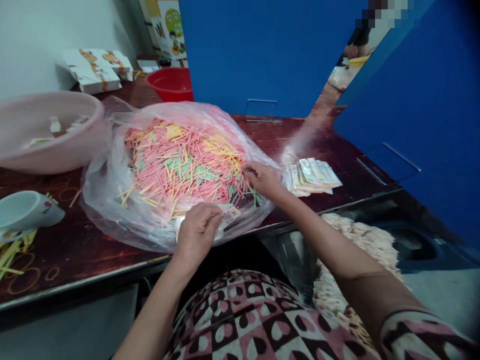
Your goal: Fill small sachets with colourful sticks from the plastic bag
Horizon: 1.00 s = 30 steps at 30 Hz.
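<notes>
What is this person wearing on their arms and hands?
The left grip and right grip are bare, with no gloves. Both forearms are bare too. On the right arm, a sleeve patterned in pink, black and white shows; the top has the same colours, with heart-like shapes.

Pink, yellow and green sticks [183, 165] — piled loose in a clear bag [101, 200].

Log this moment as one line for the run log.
left hand: pinches small printed packet | right hand: touches coloured sticks | sticks lie in clear plastic bag
</notes>
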### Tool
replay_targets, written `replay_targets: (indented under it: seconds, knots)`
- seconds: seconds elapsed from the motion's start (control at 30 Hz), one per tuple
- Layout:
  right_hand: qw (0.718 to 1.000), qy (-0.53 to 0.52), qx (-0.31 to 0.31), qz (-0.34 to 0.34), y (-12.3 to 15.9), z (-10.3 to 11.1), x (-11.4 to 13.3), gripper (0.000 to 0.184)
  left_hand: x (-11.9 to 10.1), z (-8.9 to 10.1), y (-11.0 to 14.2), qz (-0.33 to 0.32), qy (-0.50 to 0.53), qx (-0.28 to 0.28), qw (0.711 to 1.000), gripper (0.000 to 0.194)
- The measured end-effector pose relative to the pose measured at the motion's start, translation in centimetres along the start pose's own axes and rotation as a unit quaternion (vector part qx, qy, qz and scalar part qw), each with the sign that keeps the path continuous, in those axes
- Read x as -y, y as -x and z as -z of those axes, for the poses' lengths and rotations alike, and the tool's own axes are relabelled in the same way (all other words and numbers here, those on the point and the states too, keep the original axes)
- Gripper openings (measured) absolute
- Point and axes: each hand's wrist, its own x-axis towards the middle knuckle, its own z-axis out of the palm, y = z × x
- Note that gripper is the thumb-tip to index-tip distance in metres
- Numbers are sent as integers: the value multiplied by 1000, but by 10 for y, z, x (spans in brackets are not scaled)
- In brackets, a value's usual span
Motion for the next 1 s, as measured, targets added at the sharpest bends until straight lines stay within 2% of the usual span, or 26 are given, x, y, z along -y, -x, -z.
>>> replay_targets:
  seconds: [0.1,0.17,0.27,0.37,0.53,0.63,0.73,0.87,1.0]
  knots:
    - [976,205,78,15,-13,10,-15,36,7,-6,4,8,-17,-10,1000,17]
    - [957,262,123,25,-15,14,-14,40,10,-9,6,19,-16,-13,1000,17]
    - [937,308,157,43,-13,17,-6,48,12,-9,6,30,-10,-10,999,17]
    - [913,362,161,98,-15,18,-2,50,12,-9,5,38,-3,-11,999,17]
    - [881,392,130,231,-24,13,-10,40,13,-9,6,52,7,-18,998,16]
    - [877,367,127,284,-28,10,-16,34,15,-10,6,63,13,-26,998,16]
    - [879,342,151,296,-28,12,-18,34,16,-11,6,70,19,-26,997,17]
    - [909,275,170,263,-27,16,-17,33,17,-11,5,73,25,-32,997,16]
    - [934,219,176,220,-27,10,-16,31,16,-12,5,81,37,-43,995,15]
